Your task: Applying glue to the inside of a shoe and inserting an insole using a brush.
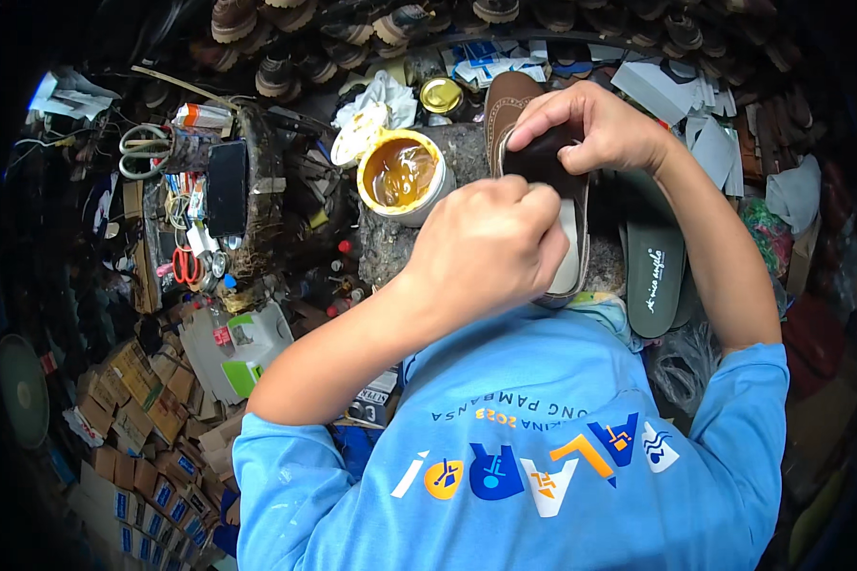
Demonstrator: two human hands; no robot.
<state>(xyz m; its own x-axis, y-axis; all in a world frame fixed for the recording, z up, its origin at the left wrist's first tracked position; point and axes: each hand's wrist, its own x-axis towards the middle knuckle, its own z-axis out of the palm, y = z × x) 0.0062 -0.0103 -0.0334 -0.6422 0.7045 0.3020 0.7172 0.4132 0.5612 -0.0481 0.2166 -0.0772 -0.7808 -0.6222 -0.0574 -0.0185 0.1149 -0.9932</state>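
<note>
A brown leather shoe (512, 98) lies in front of me, toe pointing away, with its dark opening and pale inner sole (568, 249) showing. My right hand (600, 128) curls over the shoe from the right, fingers at the far rim of the opening and thumb bent beside it. Over the near left side of the opening, my left hand (490, 243) is closed in a fist; whatever its fingers hold is hidden behind the knuckles. Just left of the shoe stands an open white tub (436, 195) of amber, glossy paste, smeared yellow around the rim.
A dark green insole (653, 276) lies right of the shoe. Behind the tub sit a lidded yellow jar (440, 95) and crumpled white paper (388, 98). Red-handled scissors (187, 266) and a dark phone-like slab (227, 188) are at left. Shoes (405, 24) line the back; cardboard boxes (138, 390) fill the lower left.
</note>
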